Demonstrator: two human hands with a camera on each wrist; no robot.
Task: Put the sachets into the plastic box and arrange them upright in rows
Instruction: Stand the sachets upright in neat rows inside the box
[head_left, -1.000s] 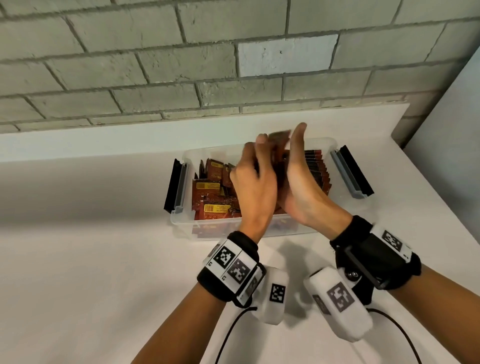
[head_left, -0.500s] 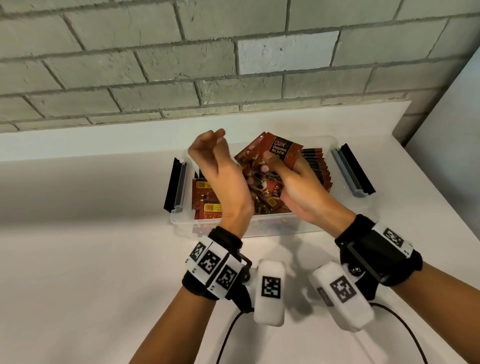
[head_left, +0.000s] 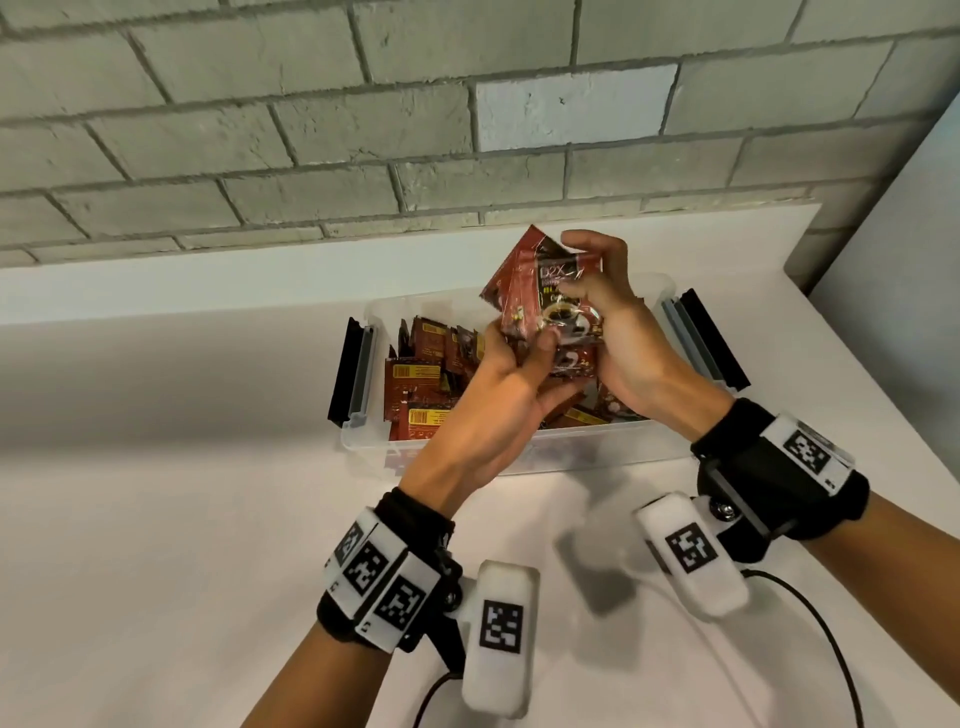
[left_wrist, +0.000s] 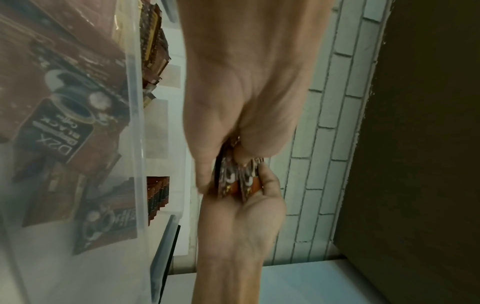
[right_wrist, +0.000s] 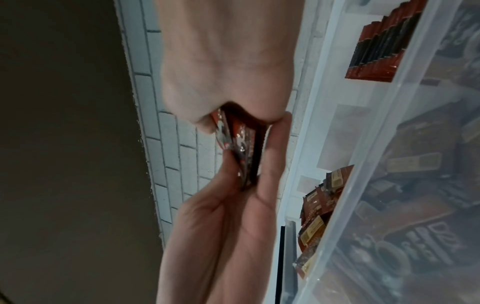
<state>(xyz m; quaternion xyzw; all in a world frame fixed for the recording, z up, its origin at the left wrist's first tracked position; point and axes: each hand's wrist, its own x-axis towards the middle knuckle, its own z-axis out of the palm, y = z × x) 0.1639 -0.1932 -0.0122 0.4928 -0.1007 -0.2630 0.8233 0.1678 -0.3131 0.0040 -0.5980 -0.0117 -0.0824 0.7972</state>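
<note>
Both hands are up over the plastic box, sharing one small fanned stack of sachets. The right hand curls round the stack's right edge and top corner, thumb across the printed front; the left hand pinches the lower edge from beneath, thumb tip on the face. The wrist views show the same stack squeezed edge-on between the two palms, fingers closed on it. The held stack sits above the middle of the box, clear of the contents. Below and left of the hands lie loose sachets, flat and jumbled, some label-side up — not upright yet. At the right end a short row of upright sachets stands against the wall, mostly hidden by the right hand in the head view. The box rests on the white desk, latches folded out at both ends. Risk as I judge it: the stack is fanned, not squared, so slick foil packets could slide out of the pinch and drop into the jumble. Lowering it unaligned could also knock the standing row over, or leave the new ones leaning. Squaring the edges first looks wise.
</note>
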